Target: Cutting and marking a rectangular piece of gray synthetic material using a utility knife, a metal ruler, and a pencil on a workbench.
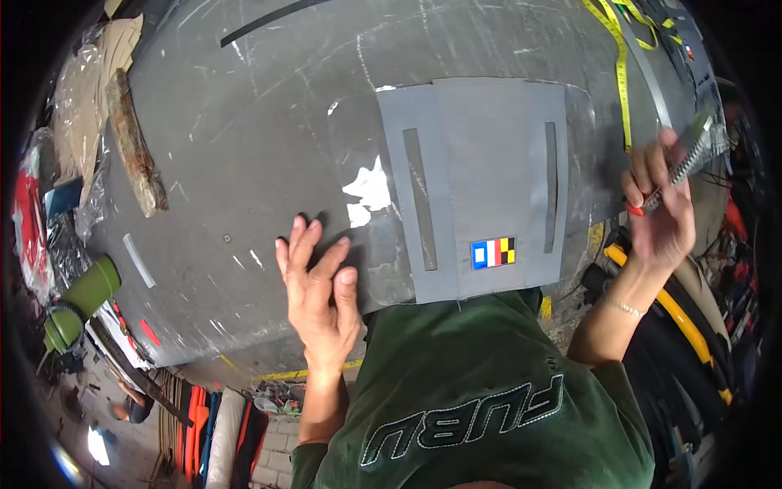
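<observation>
My left hand (318, 297) rests at the near edge of the dark table, fingers spread and holding nothing. To its right lies a grey fabric panel (489, 187) with two long slots and a small multicoloured flag patch (493, 253) near its lower edge. A clear plastic sheet (580, 155) shows beneath and beside the panel. At the right, my right hand (664, 200) is raised near the table's edge, its fingers closed round a slim object (688, 160) with a ridged grey edge and an orange end. Its exact kind is unclear.
A yellow measuring tape (622, 81) and a metal strip (648, 69) lie at the far right. A black strip (269, 22) is at the back. Along the left stand a worn wooden piece (134, 151), plastic bags and a green roll (81, 301). Another person (134, 403) is lower left.
</observation>
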`<state>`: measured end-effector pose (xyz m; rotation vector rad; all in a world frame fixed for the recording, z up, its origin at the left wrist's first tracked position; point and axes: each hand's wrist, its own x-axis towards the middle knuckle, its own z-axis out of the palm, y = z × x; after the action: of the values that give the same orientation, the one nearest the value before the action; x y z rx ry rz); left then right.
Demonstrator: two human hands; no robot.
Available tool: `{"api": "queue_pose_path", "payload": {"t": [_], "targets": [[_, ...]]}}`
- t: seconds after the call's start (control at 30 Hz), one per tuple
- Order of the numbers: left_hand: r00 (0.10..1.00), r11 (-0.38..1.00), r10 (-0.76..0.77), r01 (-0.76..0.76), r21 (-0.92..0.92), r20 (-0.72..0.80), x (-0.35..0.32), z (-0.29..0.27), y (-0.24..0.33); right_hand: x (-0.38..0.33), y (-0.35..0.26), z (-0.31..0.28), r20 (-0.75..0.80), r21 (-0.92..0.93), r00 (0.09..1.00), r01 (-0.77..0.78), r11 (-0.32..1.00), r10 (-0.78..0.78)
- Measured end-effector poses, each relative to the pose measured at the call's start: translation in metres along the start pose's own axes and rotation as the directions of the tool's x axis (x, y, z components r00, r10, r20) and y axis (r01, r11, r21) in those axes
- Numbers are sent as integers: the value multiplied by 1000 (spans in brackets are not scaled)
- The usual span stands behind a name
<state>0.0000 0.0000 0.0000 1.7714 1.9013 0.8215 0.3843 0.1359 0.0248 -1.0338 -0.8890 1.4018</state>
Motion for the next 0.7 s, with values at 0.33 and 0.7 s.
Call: {"api": "queue_pose_path", "payload": {"t": [0.33,0.7], "targets": [[935,931,345,-352,99,84,97,6,8,67,17,45,349,-921,869,386,41,-350],[865,929,313,-364,63,392,159,24,66,29,5,31,220,-814,856,425,397,-467]]}}
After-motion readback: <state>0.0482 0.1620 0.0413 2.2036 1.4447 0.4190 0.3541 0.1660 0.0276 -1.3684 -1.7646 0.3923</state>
